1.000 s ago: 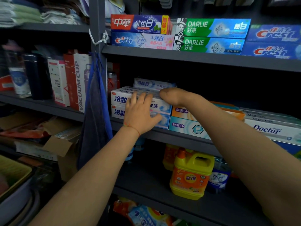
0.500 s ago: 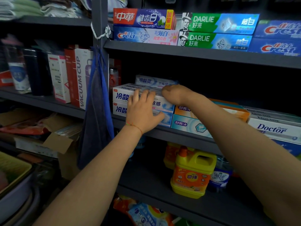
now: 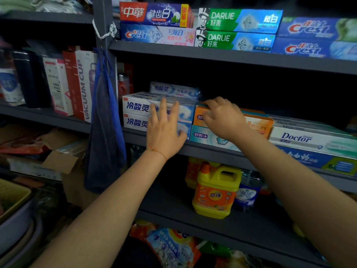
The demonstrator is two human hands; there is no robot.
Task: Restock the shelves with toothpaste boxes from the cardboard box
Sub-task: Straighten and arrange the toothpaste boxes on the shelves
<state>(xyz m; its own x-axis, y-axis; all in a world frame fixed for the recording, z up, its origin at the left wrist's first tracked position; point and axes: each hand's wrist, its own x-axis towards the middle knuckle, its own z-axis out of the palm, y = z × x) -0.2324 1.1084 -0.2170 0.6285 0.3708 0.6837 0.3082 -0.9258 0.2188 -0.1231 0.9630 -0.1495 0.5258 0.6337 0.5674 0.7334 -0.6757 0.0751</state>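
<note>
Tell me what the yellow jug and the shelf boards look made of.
Yellow jug: apparently glossy moulded plastic, with a built-in handle and a highlight on its shoulder. Shelf boards: probably painted metal, judging by thin, flat grey edges with a matte finish; coated board cannot be excluded.

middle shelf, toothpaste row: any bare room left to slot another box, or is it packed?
Front row is packed: white-blue stack, orange and teal boxes, Doctor boxes sit side by side, with the left hand and right hand on them. Free room: the dark gap above the orange and Doctor boxes, under the upper shelf.
</note>
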